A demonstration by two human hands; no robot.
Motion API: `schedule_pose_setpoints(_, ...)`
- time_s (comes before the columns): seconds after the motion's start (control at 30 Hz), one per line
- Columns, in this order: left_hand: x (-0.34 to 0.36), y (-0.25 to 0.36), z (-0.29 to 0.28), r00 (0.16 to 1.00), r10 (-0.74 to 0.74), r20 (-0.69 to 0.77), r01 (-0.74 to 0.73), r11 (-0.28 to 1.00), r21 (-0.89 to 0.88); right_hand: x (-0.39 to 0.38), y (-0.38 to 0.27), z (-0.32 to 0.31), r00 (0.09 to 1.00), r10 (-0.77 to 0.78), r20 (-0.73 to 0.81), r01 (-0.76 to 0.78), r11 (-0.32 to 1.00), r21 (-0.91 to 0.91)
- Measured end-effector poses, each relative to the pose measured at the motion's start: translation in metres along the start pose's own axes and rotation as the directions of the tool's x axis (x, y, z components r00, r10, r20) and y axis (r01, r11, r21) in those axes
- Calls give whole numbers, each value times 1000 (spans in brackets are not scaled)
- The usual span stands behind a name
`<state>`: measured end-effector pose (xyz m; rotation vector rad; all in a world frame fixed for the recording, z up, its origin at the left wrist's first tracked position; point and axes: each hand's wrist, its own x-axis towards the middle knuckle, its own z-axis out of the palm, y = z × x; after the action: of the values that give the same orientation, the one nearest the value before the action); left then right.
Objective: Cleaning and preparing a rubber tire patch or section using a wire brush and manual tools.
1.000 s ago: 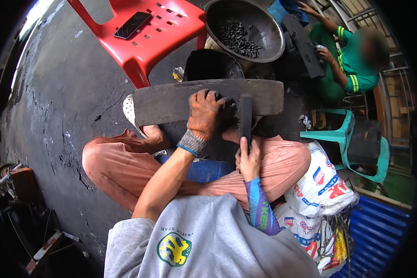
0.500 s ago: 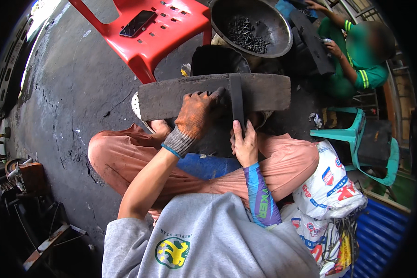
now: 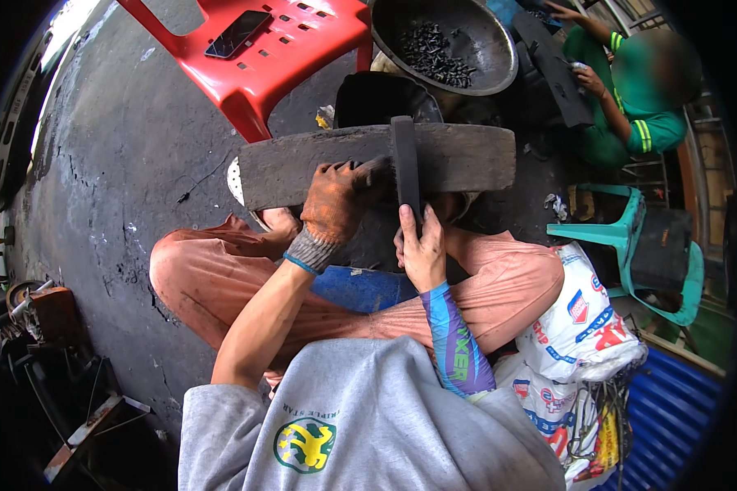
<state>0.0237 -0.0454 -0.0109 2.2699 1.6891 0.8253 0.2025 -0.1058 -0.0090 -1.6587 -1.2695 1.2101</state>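
A long, worn wooden board [image 3: 467,159] lies crosswise before my crossed legs. Over its middle runs a flat black rubber-like strip [image 3: 405,159], pointing away from me. My right hand [image 3: 422,250], bare with a patterned sleeve on the forearm, grips the strip's near end. My left hand [image 3: 336,200] wears a stained orange work glove with a grey cuff. Its fingers are curled at the board's near edge, left of the strip, with the blackened fingertips close to it. Whatever the glove may hold is hidden.
Beyond the board sit a black container [image 3: 385,96] and a metal basin [image 3: 499,69] with dark scraps. A red chair [image 3: 291,61] bears a phone [image 3: 237,34]. At right are a person in green [image 3: 655,98], a teal stool [image 3: 622,225] and white sacks [image 3: 581,319].
The strip has shifted left across the board, and its far end sits slightly higher. Both hands have moved a little left with it.
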Motion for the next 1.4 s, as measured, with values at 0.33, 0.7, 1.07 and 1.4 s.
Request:
schedule_pose_setpoints(0.33,15,16,-13,980,-10,201,-52,953,300,11,1,15,962,-245,-122,184,909,-375)
schedule_pose_setpoints(0.7,29,17,-27,966,-111,232,69,981,183,-20,-13,1,959,-93,-267,103,994,24)
schedule_pose_setpoints(1.07,41,19,-21,947,-277,164,260,958,117,-40,-5,-1,989,72,-131,-61,994,87)
schedule_pose_setpoints(1.4,47,13,-16,920,-380,101,371,924,95,-28,8,0,989,127,-75,-137,980,-141)
